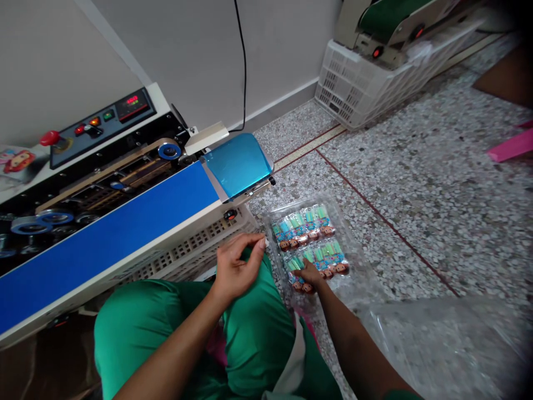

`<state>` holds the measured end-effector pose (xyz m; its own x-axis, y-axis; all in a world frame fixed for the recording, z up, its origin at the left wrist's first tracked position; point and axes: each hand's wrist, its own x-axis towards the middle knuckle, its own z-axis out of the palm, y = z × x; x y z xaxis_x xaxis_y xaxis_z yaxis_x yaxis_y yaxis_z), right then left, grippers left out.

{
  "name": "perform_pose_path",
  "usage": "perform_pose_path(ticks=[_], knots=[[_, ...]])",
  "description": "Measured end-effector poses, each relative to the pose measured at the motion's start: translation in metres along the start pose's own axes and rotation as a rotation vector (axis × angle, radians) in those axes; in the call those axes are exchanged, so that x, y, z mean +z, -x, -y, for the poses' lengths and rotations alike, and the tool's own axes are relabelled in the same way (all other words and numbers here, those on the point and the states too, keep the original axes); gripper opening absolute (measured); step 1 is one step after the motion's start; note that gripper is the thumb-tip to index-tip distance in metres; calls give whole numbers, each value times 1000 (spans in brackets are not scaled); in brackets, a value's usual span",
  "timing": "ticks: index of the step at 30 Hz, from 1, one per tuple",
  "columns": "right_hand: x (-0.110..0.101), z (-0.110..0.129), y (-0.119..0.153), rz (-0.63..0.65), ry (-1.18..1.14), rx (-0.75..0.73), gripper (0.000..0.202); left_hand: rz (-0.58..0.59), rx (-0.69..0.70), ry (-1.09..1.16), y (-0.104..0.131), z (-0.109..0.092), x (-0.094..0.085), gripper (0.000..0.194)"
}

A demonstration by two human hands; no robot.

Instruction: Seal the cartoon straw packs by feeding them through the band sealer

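My left hand (238, 265) rests over my green-clad knee, its thumb and forefinger pinched together. A tiny pale bit shows at the fingertips, too small to name. On the floor to the right lies a clear plastic tray (280, 254) holding two rows of small doll-shaped packets (303, 228) with brown-haired heads and blue-green lower parts. My right hand (310, 274) reaches down into the nearer row and touches the packets there, with thumb and forefinger apart. Its other fingers are partly hidden.
A sealing machine with a blue conveyor belt (166, 203), a blue end plate (238, 165) and a lit control panel (100, 125) stands at left. Clear plastic sheeting (441, 339) lies at lower right. A white crate (353, 83) under a green-belted machine (387, 19) stands behind.
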<state>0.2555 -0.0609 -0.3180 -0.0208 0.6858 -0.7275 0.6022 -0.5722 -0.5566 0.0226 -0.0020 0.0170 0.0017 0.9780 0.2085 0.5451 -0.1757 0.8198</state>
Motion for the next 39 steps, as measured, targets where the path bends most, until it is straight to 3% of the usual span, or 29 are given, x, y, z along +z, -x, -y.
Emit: perform_pose_path(ticks=[7,13,21,27,32,37,39], knots=[[19,1,6,-71,53,4,41,-9,6,9,2,1,1,11],[27,-1,22,-147,-64,-1,33,-1,-10,13,4,2,-2,11],[9,-8,53,-170,-300,-84,43,-17,-6,-27,7,5,-12,10],[-18,5,71,-265,-330,-94,50,31,-45,-36,10,7,-15,13],[-60,56,102,-339,-333,-223,47,255,-19,-123,3,13,-16,29],[-103,161,147,-153,-500,-569,38,395,40,80,-10,2,-24,105],[-112,211,163,-40,-548,-733,35,401,55,232,-14,-5,-33,111]])
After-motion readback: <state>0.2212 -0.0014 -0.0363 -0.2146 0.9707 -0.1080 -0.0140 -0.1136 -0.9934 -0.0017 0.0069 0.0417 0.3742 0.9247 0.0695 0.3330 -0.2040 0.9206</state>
